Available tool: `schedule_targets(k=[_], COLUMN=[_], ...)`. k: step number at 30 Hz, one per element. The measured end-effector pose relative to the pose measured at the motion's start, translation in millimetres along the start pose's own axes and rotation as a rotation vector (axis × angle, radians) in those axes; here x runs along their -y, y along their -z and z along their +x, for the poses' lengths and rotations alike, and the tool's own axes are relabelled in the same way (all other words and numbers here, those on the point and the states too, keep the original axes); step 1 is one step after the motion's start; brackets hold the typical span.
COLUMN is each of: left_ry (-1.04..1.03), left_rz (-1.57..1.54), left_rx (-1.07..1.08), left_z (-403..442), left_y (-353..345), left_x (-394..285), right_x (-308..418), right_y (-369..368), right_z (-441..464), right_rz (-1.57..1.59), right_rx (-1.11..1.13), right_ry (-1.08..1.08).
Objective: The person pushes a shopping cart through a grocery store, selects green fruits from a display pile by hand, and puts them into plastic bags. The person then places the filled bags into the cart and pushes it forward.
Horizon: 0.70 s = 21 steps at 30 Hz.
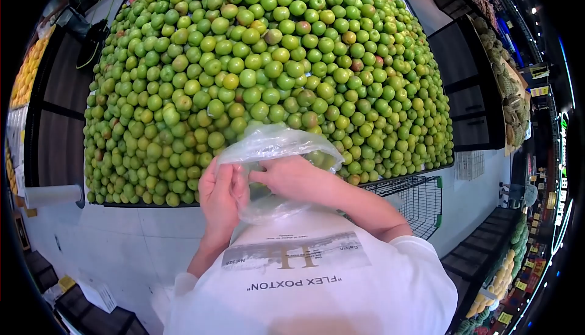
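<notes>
Pale shop floor [116, 237] to either side of the left hand [222, 192] and right hand [286, 176]. Just beyond both, heaped green fruit [268, 70] on a bench [143, 205], banked into a slope, probably to put plenty within reach of the near edge. Between fruit and white shirt [390, 280], right at the hands, a clear bag [268, 142] with mouth gaping. Pinched at the left of that mouth by the left hand, thumb and fingers closed on the film, likely to keep the limp opening from folding in. Extended across from the right, at the mouth: the right hand, fingers curled, partly out of sight; impossible to tell how tightly closed, or whether empty or gripping film. Right of that hand, past the right forearm [359, 204], a wire cart [420, 198], partly cut off by forearm and shirt, contents hard to make out. Well left of the left hand, a grey roll [52, 196] near the bench corner. Also unclear: green tints through the film, perhaps fruit inside the bag, perhaps only fruit beyond. Mostly hidden under the heap: the bench top.
</notes>
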<state>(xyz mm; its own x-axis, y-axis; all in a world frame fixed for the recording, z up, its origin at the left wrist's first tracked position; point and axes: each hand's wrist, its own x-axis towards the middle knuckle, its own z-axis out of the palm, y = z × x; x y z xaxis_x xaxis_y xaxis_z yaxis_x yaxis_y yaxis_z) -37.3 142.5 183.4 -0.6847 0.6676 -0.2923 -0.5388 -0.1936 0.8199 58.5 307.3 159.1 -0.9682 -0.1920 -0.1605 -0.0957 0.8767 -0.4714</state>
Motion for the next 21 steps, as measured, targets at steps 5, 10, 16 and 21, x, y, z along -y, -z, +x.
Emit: schedule_targets(k=[5,10,16,21], left_ry=[-0.005,-0.008,0.038,-0.006], left_rz=[-0.101,-0.127,-0.030,0.131], left_rx=[-0.010,-0.046,-0.042,-0.004], left_z=[0,5,3,2], left_y=[4,7,9,12], left_x=[-3,1,-3,-4], right_x=[-9,10,-60,-116], right_y=[-30,40,104,83], right_z=[7,-15,3,42], right_rz=[-0.040,0.146,0.025,-0.127], right_rx=[-0.019,-0.141,-0.689,-0.564], right_ry=[-0.019,0.100,-0.213,-0.290])
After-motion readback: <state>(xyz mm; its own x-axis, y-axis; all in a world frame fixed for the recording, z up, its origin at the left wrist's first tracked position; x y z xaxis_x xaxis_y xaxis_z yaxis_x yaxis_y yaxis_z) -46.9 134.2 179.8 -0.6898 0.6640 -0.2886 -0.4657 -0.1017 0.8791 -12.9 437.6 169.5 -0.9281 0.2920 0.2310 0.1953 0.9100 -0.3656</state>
